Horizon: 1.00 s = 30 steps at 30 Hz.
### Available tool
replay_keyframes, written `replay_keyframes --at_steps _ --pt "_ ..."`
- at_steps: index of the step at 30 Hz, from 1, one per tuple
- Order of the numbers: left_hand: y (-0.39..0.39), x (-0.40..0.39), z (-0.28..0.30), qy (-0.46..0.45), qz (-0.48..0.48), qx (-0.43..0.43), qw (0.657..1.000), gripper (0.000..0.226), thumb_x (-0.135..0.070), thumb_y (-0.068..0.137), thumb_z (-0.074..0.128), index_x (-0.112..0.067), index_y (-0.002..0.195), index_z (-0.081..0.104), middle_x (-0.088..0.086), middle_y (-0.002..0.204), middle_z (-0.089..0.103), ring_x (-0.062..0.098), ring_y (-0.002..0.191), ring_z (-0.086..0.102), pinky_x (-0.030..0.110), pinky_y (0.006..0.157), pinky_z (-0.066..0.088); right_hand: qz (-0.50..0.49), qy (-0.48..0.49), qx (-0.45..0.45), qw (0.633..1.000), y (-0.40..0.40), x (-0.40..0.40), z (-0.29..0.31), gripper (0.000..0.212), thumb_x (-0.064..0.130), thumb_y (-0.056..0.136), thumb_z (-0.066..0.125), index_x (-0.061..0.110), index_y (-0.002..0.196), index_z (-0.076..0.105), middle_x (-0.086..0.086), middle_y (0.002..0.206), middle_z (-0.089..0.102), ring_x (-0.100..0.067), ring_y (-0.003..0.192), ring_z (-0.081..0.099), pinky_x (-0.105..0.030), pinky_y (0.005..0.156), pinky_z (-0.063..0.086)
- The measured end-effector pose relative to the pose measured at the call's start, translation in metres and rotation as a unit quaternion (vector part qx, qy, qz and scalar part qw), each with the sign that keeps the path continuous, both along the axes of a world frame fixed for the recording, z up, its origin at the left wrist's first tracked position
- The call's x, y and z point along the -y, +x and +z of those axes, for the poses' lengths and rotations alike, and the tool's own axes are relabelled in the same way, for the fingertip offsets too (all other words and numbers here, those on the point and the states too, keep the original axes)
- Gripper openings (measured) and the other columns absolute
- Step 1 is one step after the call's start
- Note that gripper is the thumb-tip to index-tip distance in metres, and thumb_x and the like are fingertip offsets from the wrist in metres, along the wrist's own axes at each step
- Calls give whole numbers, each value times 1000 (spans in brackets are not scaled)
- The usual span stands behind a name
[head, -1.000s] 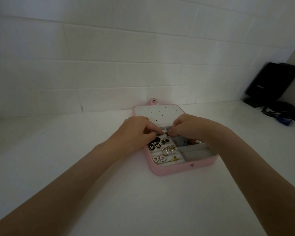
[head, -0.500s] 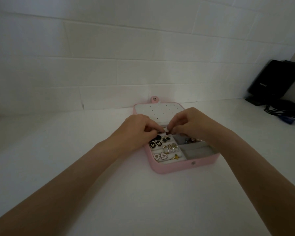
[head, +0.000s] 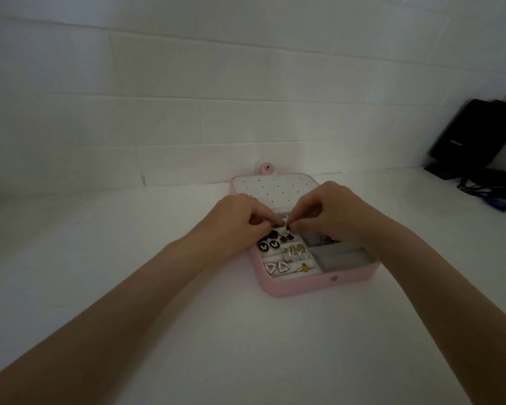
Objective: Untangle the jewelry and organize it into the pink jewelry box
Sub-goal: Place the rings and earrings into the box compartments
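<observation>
1. The pink jewelry box (head: 304,287) lies open on the white counter (head: 129,229), its perforated lid panel (head: 275,188) laid back toward the tiled wall (head: 246,97)
2. Much looks sorted already: round black butterfly studs (head: 268,245), dark square earrings (head: 285,236), a sparkly gold piece (head: 295,254), white triangular earrings (head: 276,267) and a small gold ring (head: 302,268) sit apart in the left-hand cushioned rows
3. Judged left to do: a small heap of mixed jewelry (head: 324,239) lies in the rear right compartment, partly hidden, and the front right compartment (head: 342,257) holds nothing visible
4. The left hand (head: 240,219) and right hand (head: 330,211) meet over the box's rear edge, fingers curled, fingertips pinching a tiny pale piece (head: 287,225) between them; what it is cannot be told
5. Both forearms reach forward with wrists raised clear of the counter
</observation>
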<state>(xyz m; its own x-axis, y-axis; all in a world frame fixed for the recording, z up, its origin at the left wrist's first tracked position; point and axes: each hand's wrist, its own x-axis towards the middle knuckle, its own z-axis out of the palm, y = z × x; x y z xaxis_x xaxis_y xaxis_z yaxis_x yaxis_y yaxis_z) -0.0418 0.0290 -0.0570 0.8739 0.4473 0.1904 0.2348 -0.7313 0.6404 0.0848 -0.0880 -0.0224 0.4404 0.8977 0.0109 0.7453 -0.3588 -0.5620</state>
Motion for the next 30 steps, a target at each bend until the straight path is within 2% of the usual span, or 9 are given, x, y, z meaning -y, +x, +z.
replay_keyframes --at_steps 2,5,7,11,14,18,21,23,30 --pt "0 0 0 -5 0 3 1000 26 -15 86 57 -32 97 73 -17 72 54 3 67 50 5 59 35 -19 4 -11 1000 1 -1 1 12 17 78 72 25 69 70 9 65 64 -4 62 56 -17 61 47" --pt "0 0 0 -9 -3 5 1000 26 -14 86 57 -30 97 73 -18 70 54 2 66 50 5 60 36 -42 0 -38 998 3 -1 0 13 19 80 71 24 68 69 8 62 62 -7 60 53 -19 62 44" --pt "0 0 0 -8 -5 3 1000 25 -15 86 57 -30 98 73 -18 70 54 3 67 51 5 60 36 -51 -6 -79 996 4 1 0 12 18 80 72 21 68 71 0 62 63 -9 59 52 -21 62 45" --pt "0 0 -1 -14 -3 0 1000 24 -17 85 58 -31 96 74 -9 75 62 10 73 55 12 62 38 -71 -39 -179 980 6 2 9 11 10 83 68 11 72 71 3 51 57 -2 41 44 -13 42 37" --pt "0 0 -1 -17 -3 2 1000 25 -15 86 58 -30 97 74 -4 81 66 10 75 57 14 64 39 -68 -90 -223 968 8 -4 16 12 5 85 64 6 73 68 3 47 56 -5 43 43 -14 41 35" --pt "-1 0 0 -22 -6 0 1000 26 -11 86 57 -28 98 73 -14 75 60 4 69 53 7 61 37 -62 -191 -213 956 9 -16 27 11 8 87 62 4 78 65 4 47 57 -7 47 43 -16 46 36" --pt "-1 1 -1 -20 -1 1 1000 26 -13 86 57 -29 98 73 -7 81 65 9 75 56 13 63 39 -67 -233 -192 951 11 -21 29 15 11 88 62 7 74 63 -1 57 57 -10 49 41 -19 48 34" --pt "-1 0 -1 -21 -1 3 1000 25 -13 86 57 -29 97 73 -6 85 66 9 77 55 9 62 38 -76 -234 -179 953 11 -22 28 15 11 87 63 7 72 62 -1 58 56 -10 48 40 -18 44 33" --pt "-1 1 -1 -16 -6 -3 1000 26 -13 87 56 -28 100 73 -12 82 61 4 72 52 6 61 36 -91 -202 -151 963 6 -19 21 26 11 86 63 9 61 57 3 47 52 -9 44 36 -17 40 30"
